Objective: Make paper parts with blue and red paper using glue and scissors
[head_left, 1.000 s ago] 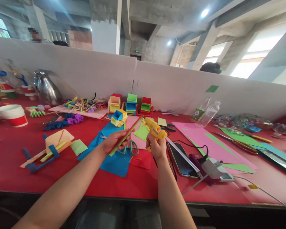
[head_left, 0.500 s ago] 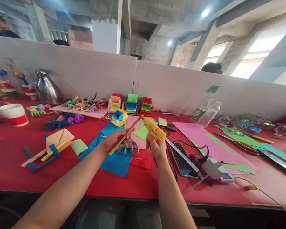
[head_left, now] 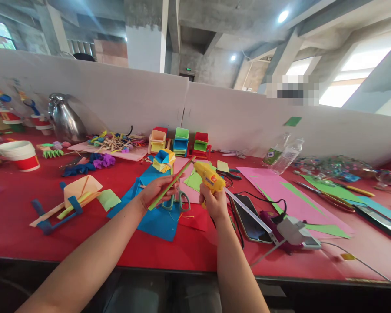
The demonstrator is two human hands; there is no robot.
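Observation:
My left hand [head_left: 158,190] is closed around a long thin green strip [head_left: 169,186], which slants up to the right. A yellow glue gun [head_left: 210,177] is in my right hand [head_left: 214,202], its nozzle close to the strip's upper end; whether they touch I cannot tell. A clear stick runs back out of the gun. Under my left hand are blue paper [head_left: 159,225] and green-handled scissors [head_left: 179,201]. Behind it sits a folded blue and yellow paper piece [head_left: 163,161].
A phone [head_left: 251,219] and a power strip [head_left: 288,232] with cables lie right of my right hand. At left are a paper-and-stick model [head_left: 74,202], paper cups [head_left: 19,155] and a steel jug [head_left: 66,118]. Colourful folded boxes [head_left: 181,141] stand by the white partition.
The glue gun has shifted very slightly left relative to the strip's end. Both hands keep their hold. The view has moved a little.

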